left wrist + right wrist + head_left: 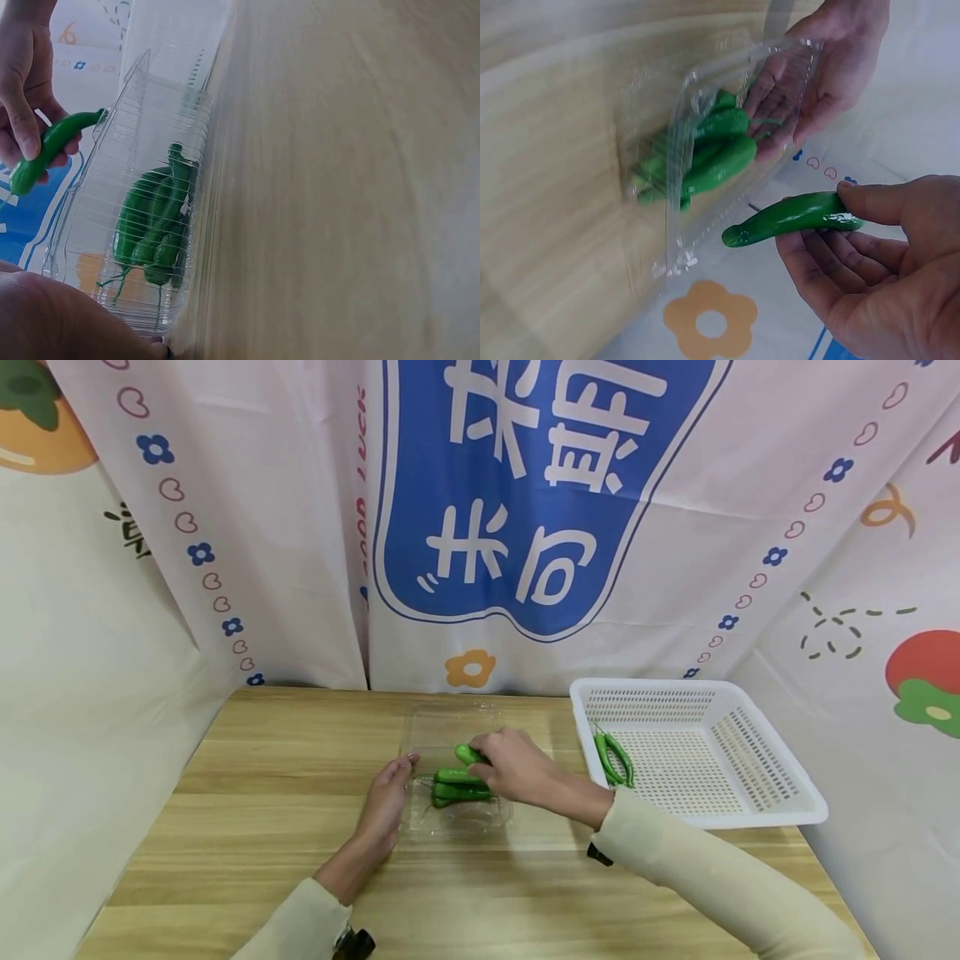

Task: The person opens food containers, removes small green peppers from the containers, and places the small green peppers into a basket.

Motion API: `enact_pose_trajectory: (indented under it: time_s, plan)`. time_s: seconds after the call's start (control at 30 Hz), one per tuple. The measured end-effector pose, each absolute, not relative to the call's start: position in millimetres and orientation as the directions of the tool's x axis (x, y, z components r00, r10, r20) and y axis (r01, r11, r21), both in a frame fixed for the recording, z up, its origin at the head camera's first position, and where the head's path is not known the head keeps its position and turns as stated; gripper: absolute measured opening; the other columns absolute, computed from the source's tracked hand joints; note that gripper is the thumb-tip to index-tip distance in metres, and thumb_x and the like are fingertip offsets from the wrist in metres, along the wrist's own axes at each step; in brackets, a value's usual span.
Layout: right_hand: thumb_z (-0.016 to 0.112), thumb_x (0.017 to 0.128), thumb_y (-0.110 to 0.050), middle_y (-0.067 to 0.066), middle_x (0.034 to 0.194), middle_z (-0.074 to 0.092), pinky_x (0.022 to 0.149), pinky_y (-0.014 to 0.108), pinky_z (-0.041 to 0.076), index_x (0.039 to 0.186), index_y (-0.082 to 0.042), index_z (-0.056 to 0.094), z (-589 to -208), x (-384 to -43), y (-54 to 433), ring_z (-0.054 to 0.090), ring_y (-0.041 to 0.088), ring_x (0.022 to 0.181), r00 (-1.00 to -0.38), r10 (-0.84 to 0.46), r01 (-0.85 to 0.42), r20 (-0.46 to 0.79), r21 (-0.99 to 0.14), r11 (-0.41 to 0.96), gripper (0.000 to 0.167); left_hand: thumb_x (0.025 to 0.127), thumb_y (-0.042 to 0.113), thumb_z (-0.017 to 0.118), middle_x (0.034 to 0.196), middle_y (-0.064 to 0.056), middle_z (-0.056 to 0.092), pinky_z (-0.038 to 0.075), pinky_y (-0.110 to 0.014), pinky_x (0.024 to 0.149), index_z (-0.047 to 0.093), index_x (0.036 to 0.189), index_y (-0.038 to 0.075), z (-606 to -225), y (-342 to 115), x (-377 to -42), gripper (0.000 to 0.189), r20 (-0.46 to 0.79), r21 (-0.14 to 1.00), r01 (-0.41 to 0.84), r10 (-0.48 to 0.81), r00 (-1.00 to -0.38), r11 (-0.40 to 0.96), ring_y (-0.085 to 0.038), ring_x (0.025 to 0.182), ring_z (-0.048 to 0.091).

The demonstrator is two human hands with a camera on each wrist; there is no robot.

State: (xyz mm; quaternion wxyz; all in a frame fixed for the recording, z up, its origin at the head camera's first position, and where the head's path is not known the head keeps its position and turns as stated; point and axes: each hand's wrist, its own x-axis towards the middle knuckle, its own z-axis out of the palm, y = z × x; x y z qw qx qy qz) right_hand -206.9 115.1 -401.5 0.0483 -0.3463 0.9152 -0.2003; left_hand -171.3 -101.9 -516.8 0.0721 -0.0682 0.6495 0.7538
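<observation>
A clear plastic clamshell box point(457, 827) lies on the table with its lid folded back. Several green chili peppers point(459, 793) lie side by side in it, also seen through its wall in the left wrist view. Over the box, my right hand point(517, 768) pinches one green chili pepper point(795, 217) between thumb and fingers. That pepper is tilted, apart from the others. My left hand point(386, 802) rests along the left side of the box; its straight fingers point(776, 94) lie against the clear wall in the right wrist view.
A white plastic basket point(750, 814) stands on the right of the table, with more green chili peppers point(613, 760) at its left side. The wooden table point(285, 793) ends at printed cloth walls point(300, 527) behind and on both sides.
</observation>
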Motion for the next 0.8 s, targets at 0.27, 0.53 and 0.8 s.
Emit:
enact_pose_trajectory:
  time_s: [0.27, 0.53, 0.8]
  plan:
    - [0.073, 0.1, -0.007, -0.003, 0.063, 0.05, 0.048, 0.017, 0.037, 0.078, -0.01, 0.06, -388, -213, 129, 0.044, 0.007, 0.052, -0.765, -0.638, -0.617, 0.092, -0.392, 0.683, 0.025, 0.118, 0.02, 0.028, 0.171, -0.026, 0.024, 0.007, -0.057, 0.133, 0.032, 0.158, -0.01, -516, -102, -171, 0.051, -0.179, 0.971, -0.18, 0.019, -0.984, -0.157, -0.041, 0.162, 0.012]
    - [0.072, 0.101, -0.01, -0.003, 0.064, 0.047, 0.051, 0.02, 0.037, 0.077, -0.011, 0.056, -375, -220, 146, 0.044, 0.008, 0.054, -0.796, -0.599, -0.583, 0.088, -0.381, 0.718, 0.029, 0.118, 0.021, 0.028, 0.171, -0.026, 0.023, 0.007, -0.057, 0.133, 0.031, 0.16, -0.01, -515, -101, -172, 0.052, -0.185, 0.971, -0.185, 0.018, -0.983, -0.152, -0.042, 0.162, 0.011]
    - [0.074, 0.099, -0.013, -0.003, 0.061, 0.046, 0.05, 0.023, 0.038, 0.073, -0.013, 0.055, -368, -222, 168, 0.043, 0.01, 0.053, -0.818, -0.561, -0.571, 0.127, -0.296, 0.766, 0.033, 0.118, 0.022, 0.026, 0.171, -0.025, 0.024, 0.008, -0.057, 0.133, 0.031, 0.16, -0.008, -514, -101, -172, 0.052, -0.206, 0.971, -0.207, 0.017, -0.978, -0.12, -0.04, 0.162, 0.011]
